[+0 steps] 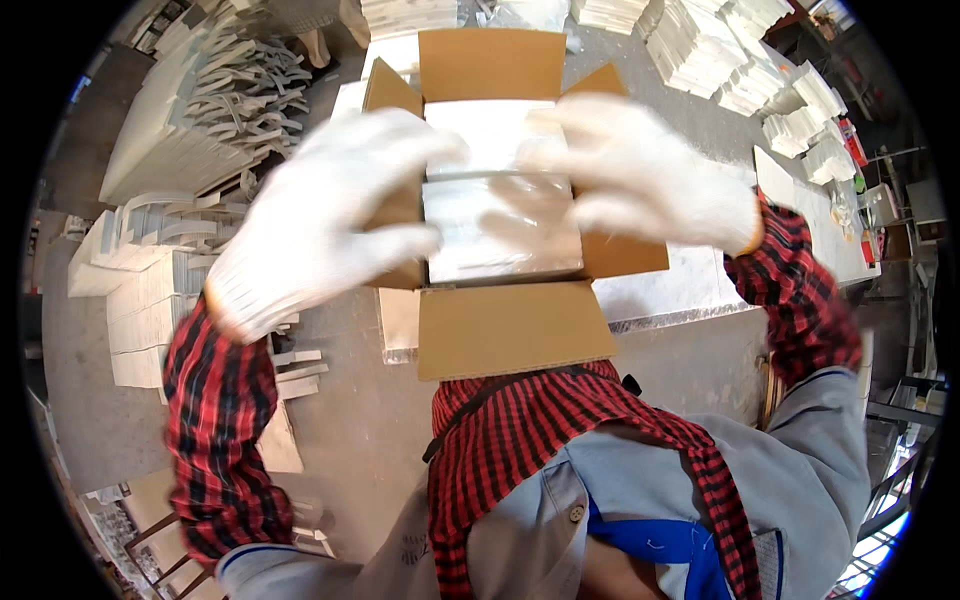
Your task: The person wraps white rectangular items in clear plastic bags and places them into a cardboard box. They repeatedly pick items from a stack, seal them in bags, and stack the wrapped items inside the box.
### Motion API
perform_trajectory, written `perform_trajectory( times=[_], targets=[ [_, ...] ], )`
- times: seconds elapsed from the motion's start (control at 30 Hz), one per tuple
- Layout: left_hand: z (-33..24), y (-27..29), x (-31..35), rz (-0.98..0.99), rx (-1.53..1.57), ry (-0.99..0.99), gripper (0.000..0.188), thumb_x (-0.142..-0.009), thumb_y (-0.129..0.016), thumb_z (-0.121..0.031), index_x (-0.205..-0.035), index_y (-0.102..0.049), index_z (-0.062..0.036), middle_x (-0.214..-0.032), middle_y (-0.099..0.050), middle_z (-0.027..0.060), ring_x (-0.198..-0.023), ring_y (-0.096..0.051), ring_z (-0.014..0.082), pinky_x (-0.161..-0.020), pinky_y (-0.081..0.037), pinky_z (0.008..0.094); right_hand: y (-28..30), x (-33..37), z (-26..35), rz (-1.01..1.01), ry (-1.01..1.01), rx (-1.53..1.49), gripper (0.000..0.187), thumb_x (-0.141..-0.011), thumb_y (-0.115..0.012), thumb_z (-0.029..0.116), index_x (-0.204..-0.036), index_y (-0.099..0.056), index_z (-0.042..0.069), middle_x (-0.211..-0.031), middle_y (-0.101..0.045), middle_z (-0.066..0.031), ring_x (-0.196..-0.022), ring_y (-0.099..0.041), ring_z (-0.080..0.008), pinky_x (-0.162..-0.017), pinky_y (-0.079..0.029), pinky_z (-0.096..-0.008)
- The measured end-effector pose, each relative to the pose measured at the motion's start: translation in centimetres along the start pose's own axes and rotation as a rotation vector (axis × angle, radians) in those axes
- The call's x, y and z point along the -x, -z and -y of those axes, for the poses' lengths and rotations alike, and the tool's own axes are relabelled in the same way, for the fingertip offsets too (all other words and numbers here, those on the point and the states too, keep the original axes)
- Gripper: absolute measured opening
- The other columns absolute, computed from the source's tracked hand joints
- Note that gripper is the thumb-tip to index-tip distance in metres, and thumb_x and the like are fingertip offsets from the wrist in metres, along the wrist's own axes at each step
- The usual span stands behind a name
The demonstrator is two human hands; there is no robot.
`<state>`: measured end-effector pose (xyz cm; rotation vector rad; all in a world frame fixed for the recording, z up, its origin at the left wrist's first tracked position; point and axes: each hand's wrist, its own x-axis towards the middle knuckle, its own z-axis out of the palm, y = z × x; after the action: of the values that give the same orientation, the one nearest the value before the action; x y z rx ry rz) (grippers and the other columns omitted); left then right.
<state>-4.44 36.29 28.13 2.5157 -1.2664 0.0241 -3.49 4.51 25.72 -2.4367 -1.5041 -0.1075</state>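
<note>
An open cardboard box (515,330) stands in front of me with its flaps folded outward. Inside lie two white packs, a nearer one (480,240) in shiny clear film and a farther one (478,140). My left hand (315,205), in a white glove, hovers over the box's left side, thumb and fingers apart. Opposite it, over the right side, my right hand (655,175) is gloved too, its fingers stretched toward the packs and slightly blurred. Neither hand holds anything visible. Whether the right fingertips touch the packs, I cannot tell.
The box rests on a white work table (680,285). To the left stand stacked white panels (155,155) with a heap of curved white strips (250,95), and more white stacks (140,300) nearer. Several white stacks (695,50) stand at the far right.
</note>
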Motion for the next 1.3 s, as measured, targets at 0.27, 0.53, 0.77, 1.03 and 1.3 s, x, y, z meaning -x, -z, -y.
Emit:
perform_trajectory(
  times=[0.27, 0.53, 0.77, 1.03, 1.3],
  targets=[
    [5.9, -14.0, 5.3, -0.946, 1.341, 0.731, 0.070, -0.116, -0.031, -0.049, -0.168, -0.021, -0.0033, -0.172, -0.030, 0.0151, -0.157, -0.029, 0.0252, -0.128, -0.025, 0.0365, -14.9, 4.0, -3.5, -0.917, -1.088, -1.233, 0.056, -0.114, -0.042, 0.031, -0.160, -0.040, -0.002, -0.160, -0.049, -0.0157, -0.150, -0.043, -0.0245, -0.126, -0.030, -0.0403],
    [5.2, -19.1, 3.2, -0.906, 0.120, 0.602, 0.064, -0.115, -0.042, -0.035, -0.166, -0.023, -0.0016, -0.174, -0.024, 0.0182, -0.156, -0.032, 0.0286, -0.127, -0.026, 0.0385, -17.6, 5.0, -2.5, -0.706, -1.179, -1.306, 0.059, -0.112, -0.046, 0.030, -0.161, -0.038, -0.002, -0.161, -0.046, -0.0167, -0.151, -0.040, -0.0260, -0.127, -0.029, -0.0406],
    [3.6, -17.5, 3.9, -1.331, 1.235, 0.655, 0.057, -0.115, -0.040, -0.027, -0.166, -0.027, -0.0028, -0.172, -0.031, 0.0161, -0.158, -0.030, 0.0263, -0.129, -0.023, 0.0394, -15.4, 3.2, -9.4, -0.533, -1.164, -1.257, 0.062, -0.110, -0.049, 0.030, -0.161, -0.035, -0.003, -0.163, -0.043, -0.0175, -0.152, -0.038, -0.0273, -0.127, -0.028, -0.0408],
    [-5.8, -27.4, 5.1, -1.484, 1.552, 0.739, 0.055, -0.116, -0.039, -0.030, -0.162, -0.032, -0.0020, -0.165, -0.037, 0.0126, -0.151, -0.036, 0.0246, -0.124, -0.029, 0.0392, -16.1, 2.1, -13.5, -0.394, -1.076, -1.252, 0.065, -0.109, -0.052, 0.029, -0.162, -0.032, -0.003, -0.164, -0.040, -0.0184, -0.154, -0.036, -0.0288, -0.128, -0.027, -0.0411],
    [-10.8, -28.4, -0.4, -1.482, 1.468, 0.895, 0.052, -0.115, -0.042, -0.032, -0.158, -0.039, -0.0017, -0.154, -0.045, 0.0117, -0.140, -0.043, 0.0230, -0.116, -0.035, 0.0375, -16.1, 8.0, -12.7, -0.371, -0.910, -1.209, 0.070, -0.107, -0.056, 0.028, -0.163, -0.030, -0.004, -0.166, -0.037, -0.0194, -0.155, -0.034, -0.0303, -0.128, -0.025, -0.0414]
  ],
)
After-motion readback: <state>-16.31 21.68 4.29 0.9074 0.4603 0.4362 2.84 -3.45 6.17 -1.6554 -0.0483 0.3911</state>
